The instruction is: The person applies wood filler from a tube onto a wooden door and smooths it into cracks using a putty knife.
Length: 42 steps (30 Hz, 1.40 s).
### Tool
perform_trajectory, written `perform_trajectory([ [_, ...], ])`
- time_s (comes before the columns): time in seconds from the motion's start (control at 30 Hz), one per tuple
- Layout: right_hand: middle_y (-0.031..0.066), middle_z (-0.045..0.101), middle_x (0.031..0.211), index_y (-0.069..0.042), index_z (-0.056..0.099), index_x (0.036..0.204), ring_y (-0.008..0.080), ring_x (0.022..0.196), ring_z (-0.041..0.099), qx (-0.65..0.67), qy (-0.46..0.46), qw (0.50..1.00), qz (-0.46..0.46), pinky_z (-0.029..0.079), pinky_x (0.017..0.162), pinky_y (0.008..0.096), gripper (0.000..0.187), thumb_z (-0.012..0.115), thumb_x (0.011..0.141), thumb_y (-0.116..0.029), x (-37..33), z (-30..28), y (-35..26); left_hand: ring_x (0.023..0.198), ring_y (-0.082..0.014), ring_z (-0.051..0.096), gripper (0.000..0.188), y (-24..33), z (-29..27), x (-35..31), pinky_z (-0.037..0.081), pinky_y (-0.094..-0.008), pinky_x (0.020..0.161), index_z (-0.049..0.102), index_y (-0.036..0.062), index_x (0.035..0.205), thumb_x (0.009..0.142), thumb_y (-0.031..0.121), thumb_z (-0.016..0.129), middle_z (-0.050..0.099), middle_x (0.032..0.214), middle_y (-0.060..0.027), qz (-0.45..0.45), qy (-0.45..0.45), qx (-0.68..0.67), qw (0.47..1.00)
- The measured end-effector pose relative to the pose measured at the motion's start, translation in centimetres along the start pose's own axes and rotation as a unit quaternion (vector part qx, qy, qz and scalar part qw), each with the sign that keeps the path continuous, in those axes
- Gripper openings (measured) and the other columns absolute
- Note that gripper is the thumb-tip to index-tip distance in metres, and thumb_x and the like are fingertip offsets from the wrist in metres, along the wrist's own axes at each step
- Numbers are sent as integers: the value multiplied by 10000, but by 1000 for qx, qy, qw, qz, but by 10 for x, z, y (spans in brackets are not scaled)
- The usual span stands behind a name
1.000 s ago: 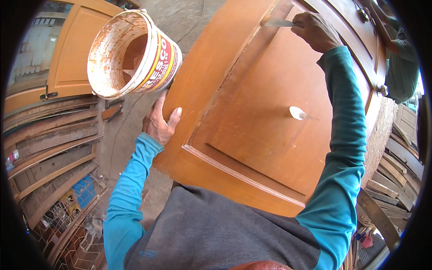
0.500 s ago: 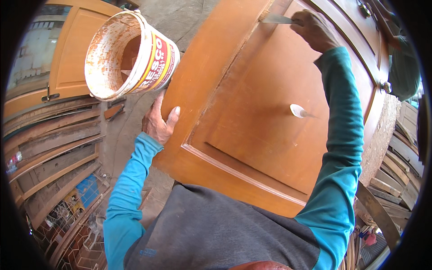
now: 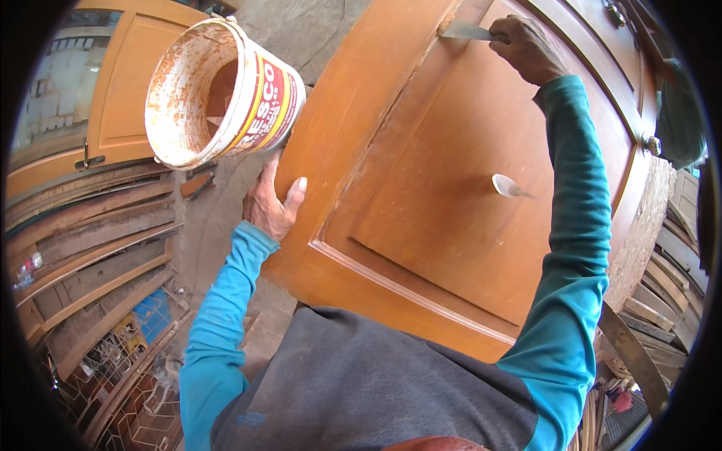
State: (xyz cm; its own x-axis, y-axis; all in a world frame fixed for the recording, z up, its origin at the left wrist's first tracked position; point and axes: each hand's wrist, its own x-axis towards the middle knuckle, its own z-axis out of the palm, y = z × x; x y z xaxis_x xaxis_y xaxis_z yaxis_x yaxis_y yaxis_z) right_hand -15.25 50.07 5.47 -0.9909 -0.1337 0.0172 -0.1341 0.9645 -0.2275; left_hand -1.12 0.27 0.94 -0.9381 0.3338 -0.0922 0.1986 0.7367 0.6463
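Observation:
A varnished brown panelled wooden door (image 3: 421, 180) lies in front of me. At its far end, my right hand (image 3: 530, 49) is closed around a putty knife (image 3: 468, 31). The flat blade points left and meets the groove between frame and panel. My left hand (image 3: 271, 207) grips the door's left edge, thumb on top, the other fingers partly hidden over the side. Just beyond that hand, a white bucket (image 3: 289, 113) with a red and yellow label shows orange-brown smears inside. A small pale oval (image 3: 508, 186) shows on the panel; I cannot tell whether it is an object or a glint.
Long wooden boards (image 3: 98, 218) are stacked to the left, below another panelled door with glass (image 3: 135, 83). Scrap wood (image 3: 665, 286) is piled at the right. A round metal knob (image 3: 651, 144) sits by the door's right side. Another person's dark green clothing (image 3: 681, 113) shows at the far right.
The scene sits slightly farther right in the picture. My right hand keeps the putty knife at nearly the same place along the groove; my left hand stays on the edge.

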Motion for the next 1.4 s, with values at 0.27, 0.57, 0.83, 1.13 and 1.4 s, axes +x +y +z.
perform_trajectory([
  [0.27, 165, 692, 970, -54, 728, 985, 406, 977, 661, 8, 7, 1000, -21, 499, 835, 536, 203, 722, 874, -224, -6, 3, -11, 1243, -470, 664, 701, 1, 0, 0, 538, -500, 1053, 473, -49, 1538, 1007, 353, 692, 649, 1363, -326, -14, 5, -10, 1000],
  [0.57, 188, 702, 911, -28, 723, 969, 401, 926, 673, 53, -13, 999, 6, 502, 802, 533, 202, 724, 874, -206, 0, 1, -4, 1246, -467, 664, 700, 0, 0, -1, 540, -503, 1048, 472, -37, 1543, 1009, 360, 690, 649, 1372, -315, 3, 21, -8, 1000],
  [0.83, 155, 698, 1041, -50, 742, 1079, 388, 1034, 647, 22, -26, 999, 2, 505, 874, 514, 255, 719, 898, -228, -16, 5, -12, 1248, -456, 666, 694, 2, 0, -1, 543, -501, 1043, 472, -32, 1542, 1013, 362, 685, 645, 1379, -310, -1, 6, -5, 1000],
  [1.13, 173, 690, 895, -31, 702, 947, 367, 898, 672, 53, 9, 998, 19, 507, 771, 505, 196, 720, 877, -213, -19, -6, -9, 1215, -450, 680, 682, 1, 0, 0, 551, -493, 1029, 480, -49, 1527, 1012, 348, 685, 653, 1362, -302, 14, 9, 16, 1000],
  [1.4, 178, 687, 955, -14, 737, 1014, 376, 884, 666, 39, 14, 999, -9, 508, 795, 492, 222, 719, 891, -198, -18, -7, -18, 1230, -455, 673, 695, -2, 1, 0, 548, -490, 1035, 472, -46, 1538, 1020, 369, 678, 647, 1373, -304, 18, 20, 20, 999],
])
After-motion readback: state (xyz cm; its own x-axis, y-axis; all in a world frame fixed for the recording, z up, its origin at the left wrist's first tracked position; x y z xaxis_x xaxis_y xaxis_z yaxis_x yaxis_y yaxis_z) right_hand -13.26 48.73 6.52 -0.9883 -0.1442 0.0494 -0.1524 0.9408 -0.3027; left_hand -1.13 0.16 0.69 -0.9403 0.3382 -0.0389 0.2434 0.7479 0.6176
